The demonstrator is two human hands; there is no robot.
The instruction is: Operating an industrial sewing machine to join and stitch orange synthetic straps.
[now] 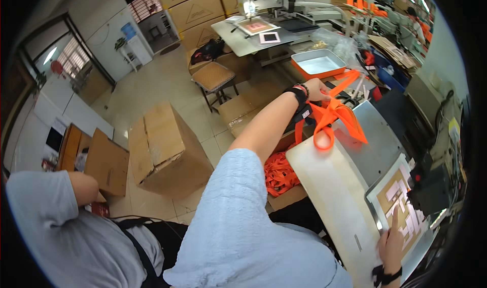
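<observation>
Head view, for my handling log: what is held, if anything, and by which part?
Left hand: orange webbing, by a bunched stretch beside its loops. Right hand: nothing visibly held.

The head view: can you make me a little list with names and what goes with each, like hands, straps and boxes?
left hand: its grip holds a bright orange flat fabric strap
right hand: index finger stretched over a tan board with pale pink shapes; touching or not, I cannot tell
below the table's left edge: heap of orange straps
floor: big brown cardboard box
beyond left hand: orange-sided rectangular tray
</observation>
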